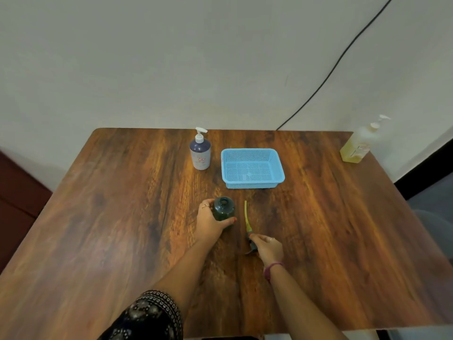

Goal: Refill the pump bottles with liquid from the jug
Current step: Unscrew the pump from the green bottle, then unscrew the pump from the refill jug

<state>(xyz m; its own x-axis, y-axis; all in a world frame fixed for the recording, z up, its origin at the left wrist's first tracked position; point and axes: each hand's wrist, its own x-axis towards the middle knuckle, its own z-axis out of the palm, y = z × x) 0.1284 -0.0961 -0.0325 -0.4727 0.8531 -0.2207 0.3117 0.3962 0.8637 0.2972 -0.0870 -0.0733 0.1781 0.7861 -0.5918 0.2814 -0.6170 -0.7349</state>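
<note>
Wooden bench [98, 217], seen from above. Left hand [209, 222] wrapped round a dark green bottle [223, 208] standing upright near the middle, neck open, fingers [207, 204] and thumb curled against its sides. Right hand [268, 247] just beside it to the right, fingers closed on the dark head of a pump [251, 241] — removed from the bottle, its yellow-green tube [245, 214] lying on the bench and pointing away toward the far edge. Farther back, a blue mesh basket [252, 184], and to its left an upright pump bottle [200, 153] with a white pump, dark liquid in the upper part. At the far right corner, a large pale yellow pump bottle [355, 148] — blurred. Purple band [272, 267] on the right wrist; patterned dark sleeve [152, 315] on the left arm. Black cable [343, 52] against the wall behind.
</note>
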